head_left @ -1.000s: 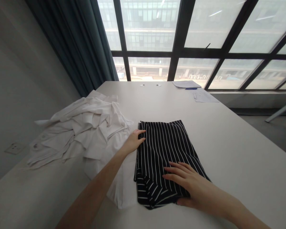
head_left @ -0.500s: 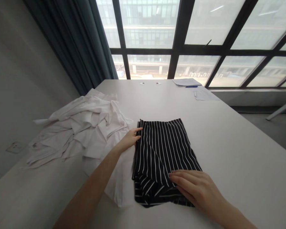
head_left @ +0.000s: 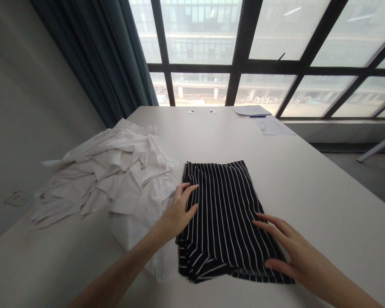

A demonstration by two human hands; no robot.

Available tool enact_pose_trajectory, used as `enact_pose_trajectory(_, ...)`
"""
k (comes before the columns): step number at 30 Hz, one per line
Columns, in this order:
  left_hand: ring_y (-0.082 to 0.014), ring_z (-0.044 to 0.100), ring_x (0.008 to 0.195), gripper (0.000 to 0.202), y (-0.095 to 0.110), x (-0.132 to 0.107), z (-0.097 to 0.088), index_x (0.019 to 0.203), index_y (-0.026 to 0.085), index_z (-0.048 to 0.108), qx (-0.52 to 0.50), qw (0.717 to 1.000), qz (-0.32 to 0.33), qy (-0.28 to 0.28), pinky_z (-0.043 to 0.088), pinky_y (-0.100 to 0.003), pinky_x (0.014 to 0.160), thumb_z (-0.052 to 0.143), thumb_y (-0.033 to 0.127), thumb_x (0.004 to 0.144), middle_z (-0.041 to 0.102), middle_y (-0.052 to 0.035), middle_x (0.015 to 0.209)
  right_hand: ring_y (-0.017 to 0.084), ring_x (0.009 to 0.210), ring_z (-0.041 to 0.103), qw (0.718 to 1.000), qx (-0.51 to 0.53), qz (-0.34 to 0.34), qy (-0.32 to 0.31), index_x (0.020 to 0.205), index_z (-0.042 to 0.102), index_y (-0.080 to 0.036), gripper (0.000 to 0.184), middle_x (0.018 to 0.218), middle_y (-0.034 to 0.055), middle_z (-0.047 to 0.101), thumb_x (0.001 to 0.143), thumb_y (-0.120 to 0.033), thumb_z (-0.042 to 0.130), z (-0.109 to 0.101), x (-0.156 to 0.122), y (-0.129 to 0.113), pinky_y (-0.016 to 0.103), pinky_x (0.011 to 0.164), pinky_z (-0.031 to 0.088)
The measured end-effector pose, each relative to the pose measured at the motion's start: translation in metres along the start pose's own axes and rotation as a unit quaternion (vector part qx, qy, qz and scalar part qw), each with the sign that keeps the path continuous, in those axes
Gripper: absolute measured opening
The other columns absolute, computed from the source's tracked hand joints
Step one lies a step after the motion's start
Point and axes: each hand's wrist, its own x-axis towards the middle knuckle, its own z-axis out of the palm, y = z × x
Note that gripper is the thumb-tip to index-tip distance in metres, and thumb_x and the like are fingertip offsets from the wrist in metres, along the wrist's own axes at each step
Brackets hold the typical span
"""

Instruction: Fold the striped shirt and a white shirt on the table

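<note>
A black garment with white stripes [head_left: 226,214] lies folded into a rough rectangle on the white table. Its near edge is uneven, with a turned-up fold showing stripes that run another way. My left hand [head_left: 179,209] rests on the left edge of the cloth, fingers apart. On the right edge lies my right hand [head_left: 282,241], its fingers spread over the fabric and the thumb low near the front corner. A crumpled heap of white clothing [head_left: 115,167] is just left of the striped garment, partly behind my left forearm.
Papers [head_left: 252,110] and a blue pen [head_left: 257,116] lie at the table's far right, with another sheet [head_left: 277,127] nearer. Two small round fittings sit by the far edge. A dark curtain [head_left: 99,51] and a wall border the left; windows stand beyond the table.
My right hand has moved right and opened out; the near part of the striped cloth now lies flatter and wider. My left hand has slid nearer along the left edge.
</note>
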Motion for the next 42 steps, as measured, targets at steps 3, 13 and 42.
enact_pose_trajectory(3, -0.0278, 0.04, 0.137, 0.056, 0.006, -0.033, 0.01, 0.138, 0.034, 0.042, 0.008, 1.0, 0.015, -0.009, 0.041, -0.049, 0.11, 0.049, 0.013, 0.086, 0.026, -0.0047, 0.151, 0.03, 0.132, 0.048, 0.999, -0.002, 0.036, -0.035, 0.147, 0.038, -0.035, 0.082, 0.155, 0.0048, 0.036, 0.073, -0.027, 0.072, 0.016, -0.017, 0.011, 0.044, 0.103, 0.049)
enact_pose_trajectory(13, -0.0247, 0.045, 0.133, 0.054, -0.005, -0.056, -0.006, 0.129, 0.033, 0.054, -0.052, 0.999, -0.005, 0.012, 0.044, -0.045, 0.108, 0.045, 0.007, 0.082, 0.046, -0.0048, 0.14, 0.019, 0.125, 0.055, 0.999, -0.027, 0.013, 0.012, 0.141, 0.046, -0.04, 0.082, 0.147, 0.0001, 0.045, 0.07, 0.001, 0.037, 0.033, -0.037, 0.009, 0.031, 0.096, 0.053)
enact_pose_trajectory(42, -0.0173, 0.063, 0.076, 0.04, -0.043, 0.124, -0.022, 0.115, 0.017, 0.065, 0.098, 0.989, -0.08, 0.072, 0.048, -0.027, 0.077, 0.05, 0.006, 0.08, 0.066, -0.0021, 0.079, 0.027, 0.135, 0.043, 0.992, 0.085, -0.046, -0.086, 0.131, 0.06, -0.032, 0.039, 0.143, 0.0057, 0.053, 0.098, -0.045, 0.044, 0.004, 0.047, -0.008, 0.052, 0.108, 0.04)
